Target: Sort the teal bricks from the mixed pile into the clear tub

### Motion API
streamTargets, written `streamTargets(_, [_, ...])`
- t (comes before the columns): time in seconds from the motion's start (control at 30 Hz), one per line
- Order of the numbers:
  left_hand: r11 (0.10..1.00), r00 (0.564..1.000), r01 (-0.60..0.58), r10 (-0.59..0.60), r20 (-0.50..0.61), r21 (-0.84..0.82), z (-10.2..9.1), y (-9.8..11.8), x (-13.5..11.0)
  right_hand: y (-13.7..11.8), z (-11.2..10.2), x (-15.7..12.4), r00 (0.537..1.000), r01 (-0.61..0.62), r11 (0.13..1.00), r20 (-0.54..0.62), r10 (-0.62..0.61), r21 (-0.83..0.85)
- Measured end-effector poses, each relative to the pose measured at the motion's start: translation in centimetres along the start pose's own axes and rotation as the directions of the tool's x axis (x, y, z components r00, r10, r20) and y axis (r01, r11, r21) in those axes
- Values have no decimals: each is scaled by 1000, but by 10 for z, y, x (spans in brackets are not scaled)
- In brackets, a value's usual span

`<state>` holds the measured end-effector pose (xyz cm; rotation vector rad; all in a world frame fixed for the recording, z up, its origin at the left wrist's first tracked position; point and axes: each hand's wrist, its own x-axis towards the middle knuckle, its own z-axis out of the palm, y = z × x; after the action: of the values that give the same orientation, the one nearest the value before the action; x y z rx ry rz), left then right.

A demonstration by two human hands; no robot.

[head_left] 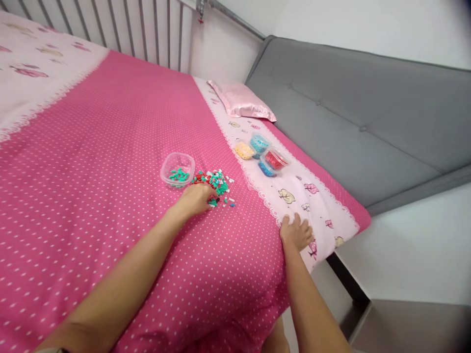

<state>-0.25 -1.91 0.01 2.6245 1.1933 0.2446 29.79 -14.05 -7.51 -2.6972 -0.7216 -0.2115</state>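
A pile of small pieces in green, red and white (220, 182) lies on the pink bedspread (140, 108), with a few strays at its near side. At the pile's near edge is my left hand (198, 197), its fingers curled in and pressed together; what they pinch, if anything, is hidden. Just beyond that hand stands an open clear plastic tub (177, 164) holding some green pieces. Well to the right, my right hand (297, 233) rests on the white printed band with its fingers spread and nothing in them.
Several small clear tubs stand grouped on the white band: yellow (245, 150), light blue (259, 142), red (275, 159) and dark blue (266, 168). A pink satin pillow (241, 100) lies farther back. The grey headboard (353, 113) borders the right, and a barred rail (128, 29) the far side.
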Motion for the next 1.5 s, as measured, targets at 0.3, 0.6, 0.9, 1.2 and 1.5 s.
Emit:
streamTargets(0.3, [997,998,65,-65,13,-46,6,5,1,-1,0,0,1000,-8,1000,7,8,-12])
streamTargets(0.6, [933,997,33,-56,-53,-359,8,1,4,0,1,1,1000,0,1000,8,0,-24])
streamTargets(0.9, [461,976,54,-210,-50,-886,-6,0,5,1,3,1,1000,9,1000,-9,-9,-25])
streamTargets(1.2, [268,955,66,-296,-17,-961,-9,-3,6,0,2,0,1000,5,1000,-10,-5,-24])
streamTargets(1.5, [773,941,150,-302,-151,-616,14,-3,11,0,1,0,1000,10,1000,-5,-10,-19])
